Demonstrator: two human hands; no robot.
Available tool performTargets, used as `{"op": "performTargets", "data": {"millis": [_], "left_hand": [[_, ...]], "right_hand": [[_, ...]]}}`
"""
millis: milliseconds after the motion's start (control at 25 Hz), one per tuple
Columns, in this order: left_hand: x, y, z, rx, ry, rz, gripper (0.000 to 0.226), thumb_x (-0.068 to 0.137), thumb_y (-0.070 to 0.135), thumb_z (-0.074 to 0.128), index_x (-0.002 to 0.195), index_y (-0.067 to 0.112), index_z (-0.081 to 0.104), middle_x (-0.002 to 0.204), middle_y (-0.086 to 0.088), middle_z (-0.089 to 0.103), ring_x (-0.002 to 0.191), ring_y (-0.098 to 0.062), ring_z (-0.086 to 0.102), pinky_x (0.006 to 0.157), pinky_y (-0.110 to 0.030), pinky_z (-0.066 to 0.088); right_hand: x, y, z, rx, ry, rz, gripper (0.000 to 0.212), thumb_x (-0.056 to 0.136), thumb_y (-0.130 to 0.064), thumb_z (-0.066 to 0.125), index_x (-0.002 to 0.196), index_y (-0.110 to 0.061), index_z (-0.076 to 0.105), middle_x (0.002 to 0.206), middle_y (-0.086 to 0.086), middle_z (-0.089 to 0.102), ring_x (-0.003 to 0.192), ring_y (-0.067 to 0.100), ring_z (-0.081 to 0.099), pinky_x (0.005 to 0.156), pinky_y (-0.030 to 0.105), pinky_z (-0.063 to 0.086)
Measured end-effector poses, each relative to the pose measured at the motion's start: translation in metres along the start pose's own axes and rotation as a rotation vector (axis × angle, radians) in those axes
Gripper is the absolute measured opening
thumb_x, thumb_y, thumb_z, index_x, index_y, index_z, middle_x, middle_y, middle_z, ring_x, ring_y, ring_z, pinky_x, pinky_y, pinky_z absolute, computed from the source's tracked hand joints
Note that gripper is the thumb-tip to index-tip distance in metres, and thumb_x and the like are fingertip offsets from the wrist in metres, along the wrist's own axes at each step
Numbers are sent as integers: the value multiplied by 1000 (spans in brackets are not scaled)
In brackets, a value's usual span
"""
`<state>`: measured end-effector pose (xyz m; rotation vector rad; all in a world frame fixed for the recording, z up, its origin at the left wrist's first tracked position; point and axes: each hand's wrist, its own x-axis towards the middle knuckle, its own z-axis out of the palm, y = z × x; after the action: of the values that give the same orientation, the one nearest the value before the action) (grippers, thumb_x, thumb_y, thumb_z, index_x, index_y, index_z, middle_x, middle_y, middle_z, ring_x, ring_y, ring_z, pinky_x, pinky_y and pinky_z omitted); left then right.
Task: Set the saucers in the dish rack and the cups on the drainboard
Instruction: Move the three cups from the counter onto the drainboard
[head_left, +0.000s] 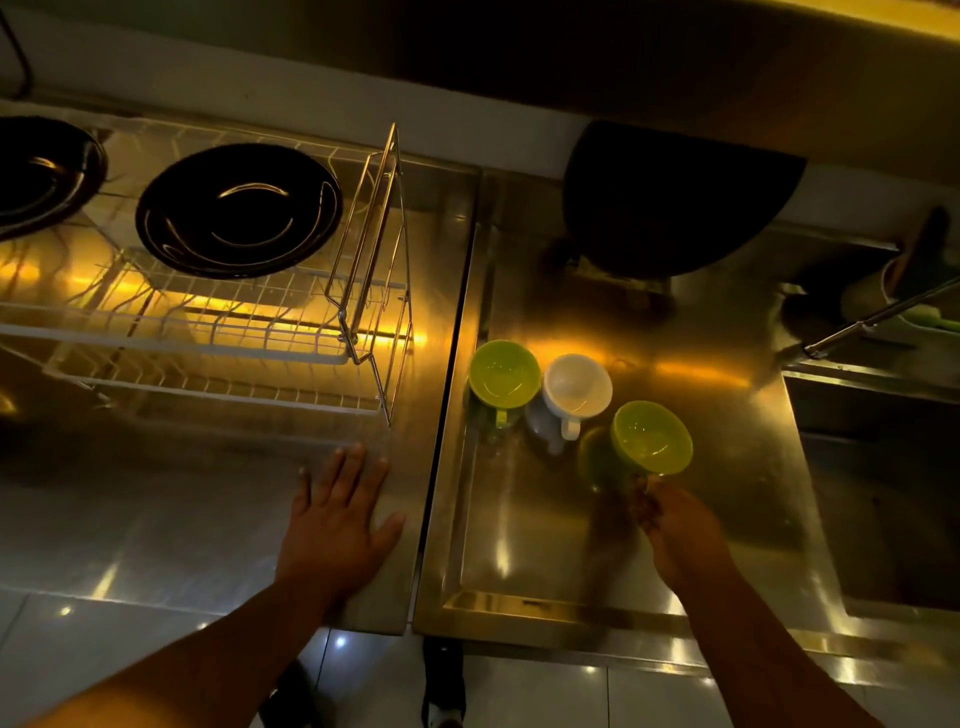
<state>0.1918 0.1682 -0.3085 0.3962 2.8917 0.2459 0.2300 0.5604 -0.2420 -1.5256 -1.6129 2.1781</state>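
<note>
Two black saucers lie in the white wire dish rack (208, 332) on the left counter: one (239, 210) in the middle, another (44, 171) at the left edge of view. On the steel drainboard (545, 519) stand a green cup (505, 371) and a white cup (576, 387), side by side and upright. A second green cup (652, 436) is just right of them, tilted slightly, with my right hand (675, 525) shut on its handle. My left hand (340, 514) lies flat and open on the counter in front of the rack.
A chrome wire frame (374, 260) stands at the rack's right end. A large dark round object (675, 202) leans at the back of the drainboard. The sink basin (883, 493) and a tap spout (878, 317) are at the right, with a utensil holder (904, 291) behind.
</note>
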Motion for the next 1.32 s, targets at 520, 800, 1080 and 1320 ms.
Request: {"op": "performTargets", "data": {"millis": [520, 800, 1080, 1320], "left_hand": [[2, 1, 3, 6, -3, -17, 77, 92, 72, 26, 157, 34, 9, 166, -2, 3, 152, -20, -7, 119, -59, 3], [4, 1, 3, 13, -13, -22, 78, 92, 73, 24, 156, 32, 13, 166, -3, 5, 152, -21, -6, 119, -59, 3], [5, 0, 3, 25, -38, -26, 79, 91, 74, 24, 156, 31, 13, 166, -4, 6, 152, -23, -5, 118, -62, 7], [5, 2, 2, 23, -33, -24, 80, 91, 73, 27, 157, 31, 12, 166, -4, 4, 152, -23, -6, 118, -61, 6]], "right_hand": [[48, -21, 22, -79, 29, 36, 10, 101, -18, 52, 98, -15, 62, 105, 6, 66, 97, 21, 63, 88, 40, 48], [62, -27, 22, -260, 72, 33, 15, 97, -24, 58, 96, -13, 67, 99, 10, 66, 86, 21, 58, 74, 37, 46], [61, -21, 19, -425, 152, -32, 21, 97, -27, 58, 107, -9, 62, 89, 11, 68, 69, 21, 56, 60, 34, 45], [20, -2, 62, -815, 77, -453, 23, 91, -39, 67, 93, -18, 58, 77, 2, 64, 71, 20, 63, 59, 26, 42]]}}
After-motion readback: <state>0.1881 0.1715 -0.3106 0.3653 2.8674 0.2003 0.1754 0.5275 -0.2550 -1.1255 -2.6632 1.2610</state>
